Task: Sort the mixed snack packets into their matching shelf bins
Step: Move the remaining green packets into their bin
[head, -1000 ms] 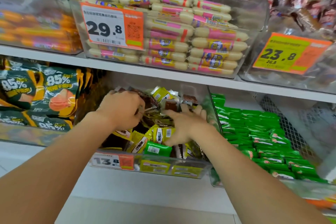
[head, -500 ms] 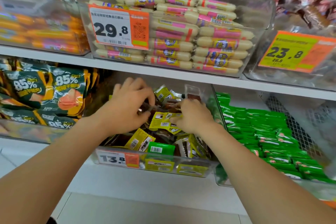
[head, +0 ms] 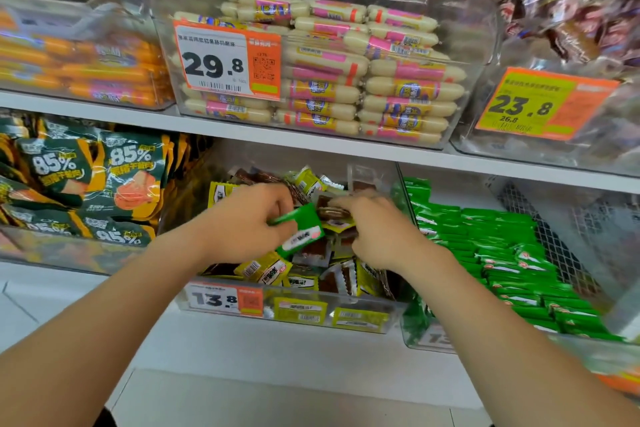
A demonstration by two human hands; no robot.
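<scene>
Green packet (head: 300, 231) among yellow and brown packets (head: 311, 274); green packets (head: 512, 263) beside.

A shop: price tags (head: 227, 62) on stocked shelf bins (head: 478, 55) (snacks).

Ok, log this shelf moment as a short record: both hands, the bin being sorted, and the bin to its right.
left hand: grips a green packet above the middle bin
right hand: fingers curled at a brown packet in the same bin; grip unclear
middle bin: clear, holds yellow packets and brown ones, price tag reads 13.8
right bin: filled with green packets like the held one
status: green packet not yet in the right bin
</scene>
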